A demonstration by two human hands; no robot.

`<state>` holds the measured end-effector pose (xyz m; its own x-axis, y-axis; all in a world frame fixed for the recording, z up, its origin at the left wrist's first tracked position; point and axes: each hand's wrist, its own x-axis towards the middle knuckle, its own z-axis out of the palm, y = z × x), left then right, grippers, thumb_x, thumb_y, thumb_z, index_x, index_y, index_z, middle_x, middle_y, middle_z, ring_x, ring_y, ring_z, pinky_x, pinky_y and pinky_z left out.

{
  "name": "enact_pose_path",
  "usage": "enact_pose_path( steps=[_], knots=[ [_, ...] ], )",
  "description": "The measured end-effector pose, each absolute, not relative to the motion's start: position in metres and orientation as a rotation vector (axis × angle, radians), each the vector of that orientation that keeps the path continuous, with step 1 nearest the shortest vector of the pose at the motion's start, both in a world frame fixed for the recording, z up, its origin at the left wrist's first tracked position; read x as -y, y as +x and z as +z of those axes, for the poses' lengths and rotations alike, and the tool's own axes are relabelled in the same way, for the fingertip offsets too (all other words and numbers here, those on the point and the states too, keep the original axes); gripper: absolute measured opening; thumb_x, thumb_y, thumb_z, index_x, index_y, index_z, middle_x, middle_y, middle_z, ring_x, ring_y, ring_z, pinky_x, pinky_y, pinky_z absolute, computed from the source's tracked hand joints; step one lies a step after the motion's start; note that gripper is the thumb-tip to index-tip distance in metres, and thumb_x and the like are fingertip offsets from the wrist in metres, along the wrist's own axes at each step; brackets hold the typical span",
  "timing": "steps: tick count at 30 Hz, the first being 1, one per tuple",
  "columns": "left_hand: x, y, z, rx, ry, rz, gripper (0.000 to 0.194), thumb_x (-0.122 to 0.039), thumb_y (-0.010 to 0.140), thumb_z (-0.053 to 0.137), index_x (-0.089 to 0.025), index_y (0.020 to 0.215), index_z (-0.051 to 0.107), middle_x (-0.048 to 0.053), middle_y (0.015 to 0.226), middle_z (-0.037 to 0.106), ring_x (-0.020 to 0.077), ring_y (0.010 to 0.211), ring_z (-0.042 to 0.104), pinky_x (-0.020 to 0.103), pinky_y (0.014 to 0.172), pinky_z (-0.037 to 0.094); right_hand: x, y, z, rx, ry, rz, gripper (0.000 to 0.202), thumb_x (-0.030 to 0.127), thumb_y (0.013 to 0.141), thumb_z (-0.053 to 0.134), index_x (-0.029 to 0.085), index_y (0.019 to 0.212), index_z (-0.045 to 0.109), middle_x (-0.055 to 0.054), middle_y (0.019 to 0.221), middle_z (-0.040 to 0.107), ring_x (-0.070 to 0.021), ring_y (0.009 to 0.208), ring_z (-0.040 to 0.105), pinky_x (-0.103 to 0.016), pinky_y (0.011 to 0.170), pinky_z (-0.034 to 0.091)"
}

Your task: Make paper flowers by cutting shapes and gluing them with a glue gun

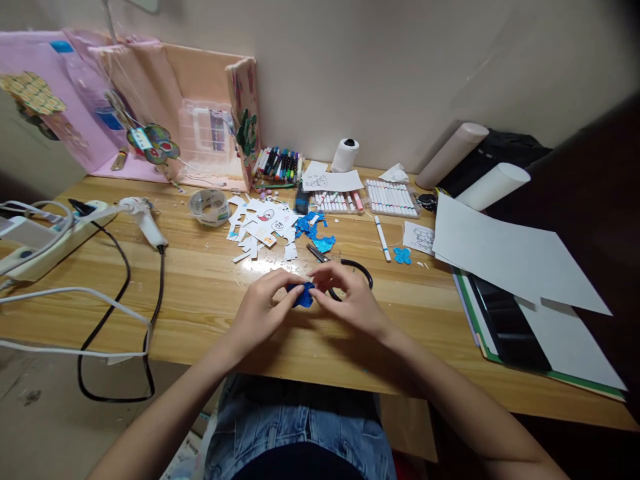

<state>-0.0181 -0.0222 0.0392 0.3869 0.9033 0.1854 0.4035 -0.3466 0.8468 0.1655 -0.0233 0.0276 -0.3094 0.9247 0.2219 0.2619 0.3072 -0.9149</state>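
Between my two hands, just above the table's front half, is a small blue paper piece (304,297). My left hand (267,300) pinches its left side between thumb and fingers. On the other side my right hand (345,293) grips its right edge with thumb and fingertips. Black-handled scissors (367,270) lie behind my right hand, blades pointing up and left, partly hidden by it. A blue flower-shaped cutout (402,255) lies farther right beside a white marker (382,239). Blue paper scraps (320,241) rest beyond the scissors.
White paper scraps (265,223) and a tape roll (209,207) lie behind my hands. Marker sets (393,199) stand at the back. A power strip (47,243) with loose cables is at left. Paper sheets (515,250) cover folders at right. A pink fabric-covered box (200,67) stands back left.
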Motion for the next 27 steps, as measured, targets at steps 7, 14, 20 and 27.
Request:
enact_pose_path(
  steps=[7, 14, 20, 27],
  knots=[
    [0.017, -0.076, 0.015, -1.495, 1.872, 0.721, 0.027, -0.033, 0.087, 0.045, -0.020, 0.109, 0.054, 0.008, 0.105, 0.061, 0.0208, 0.095, 0.058, 0.034, 0.084, 0.045, -0.017, 0.092, 0.007, 1.507, -1.152, 1.660, 0.020, 0.019, 0.072, 0.062, 0.017, 0.090, 0.053, 0.003, 0.064, 0.058, -0.0114, 0.057, 0.060, -0.024, 0.054, 0.049],
    [0.002, -0.139, 0.004, -2.368, 1.695, 0.999, 0.043, -0.033, 0.087, 0.042, -0.005, 0.120, 0.044, 0.023, 0.120, 0.044, 0.0328, 0.119, 0.040, 0.047, 0.099, 0.033, -0.034, 0.039, 0.001, 1.840, -1.288, 1.530, 0.015, 0.015, 0.074, 0.058, 0.019, 0.086, 0.050, 0.005, 0.059, 0.058, -0.0104, 0.046, 0.055, -0.020, 0.043, 0.041],
    [-0.035, -0.182, 0.004, -2.529, 1.488, 0.882, 0.043, -0.039, 0.084, 0.045, -0.004, 0.109, 0.051, 0.025, 0.110, 0.053, 0.0361, 0.114, 0.046, 0.048, 0.094, 0.036, -0.039, 0.031, 0.024, 2.505, -1.427, 0.528, 0.023, 0.028, 0.090, 0.040, 0.018, 0.082, 0.058, -0.013, 0.080, 0.069, -0.0244, 0.072, 0.065, -0.030, 0.057, 0.039],
    [-0.065, -0.208, 0.001, -2.499, 1.417, 0.850, 0.027, -0.035, 0.080, 0.052, -0.012, 0.091, 0.060, 0.017, 0.097, 0.063, 0.0288, 0.098, 0.057, 0.038, 0.084, 0.043, -0.044, 0.011, 0.057, 2.718, -1.599, 0.303, 0.018, 0.019, 0.087, 0.042, 0.017, 0.094, 0.059, -0.011, 0.079, 0.069, -0.0259, 0.077, 0.065, -0.028, 0.057, 0.037]
  ],
)
